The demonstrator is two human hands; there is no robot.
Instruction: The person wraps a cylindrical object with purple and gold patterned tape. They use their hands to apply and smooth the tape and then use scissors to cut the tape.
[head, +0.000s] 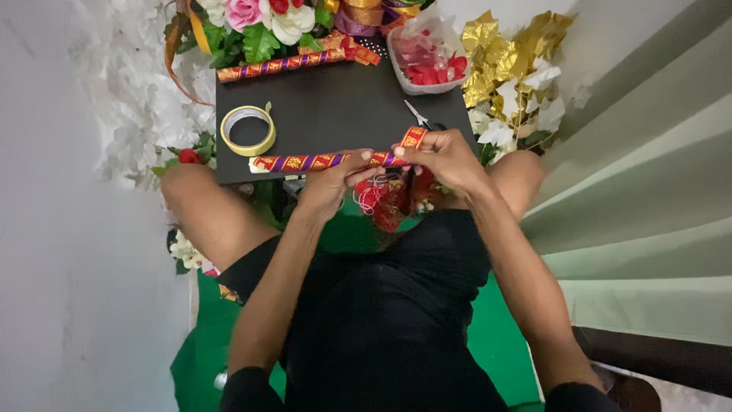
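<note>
A long stick [305, 162] wrapped in a spiral of red-gold and purple ribbon lies across the near edge of a black board [335, 107]. My left hand [329, 183] grips the stick near its right end from below. My right hand [446, 156] pinches the loose end of the red-gold ribbon [414, 137] and holds it up at the stick's right tip. A second ribbon-wrapped stick [278, 65] lies at the board's far edge.
A yellow tape roll [248, 130] rests on the board's left side; small scissors [417, 114] lie at its right. A plastic tub of red petals [427, 57], gold leaves [511, 57], artificial flowers [259, 19] and white flowers [137, 91] surround the board. Green cloth [202, 343] covers the floor.
</note>
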